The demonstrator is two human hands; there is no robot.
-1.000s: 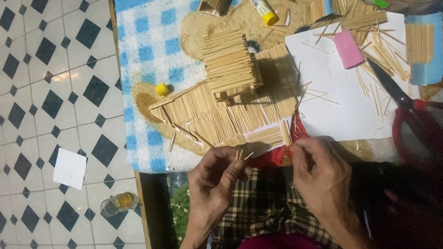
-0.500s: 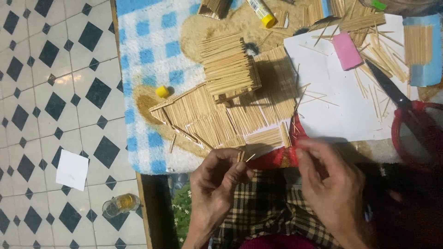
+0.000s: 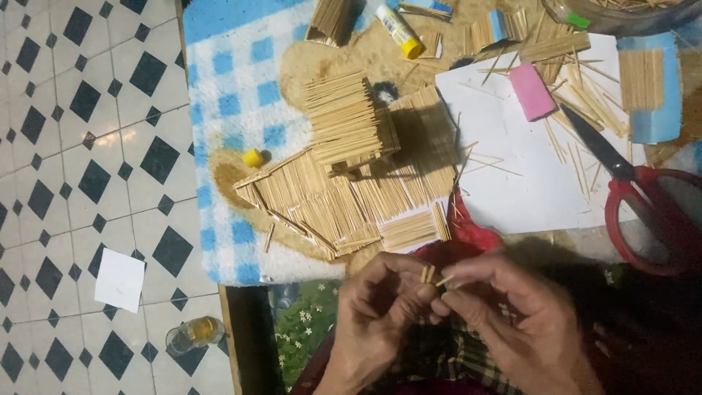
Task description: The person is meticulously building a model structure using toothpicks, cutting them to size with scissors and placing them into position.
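Tiled floor (image 3: 66, 146); 2 hands (image 3: 380, 311) (image 3: 512, 314) pinch 3 sticks (image 3: 431, 276).

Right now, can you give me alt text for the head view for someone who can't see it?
Seen from above, the left hand and right hand pinch a few short wooden sticks between the fingertips. Beyond them a stick-built model house lies on a blue checked cloth, with red-handled scissors, white paper and a glue stick nearby.
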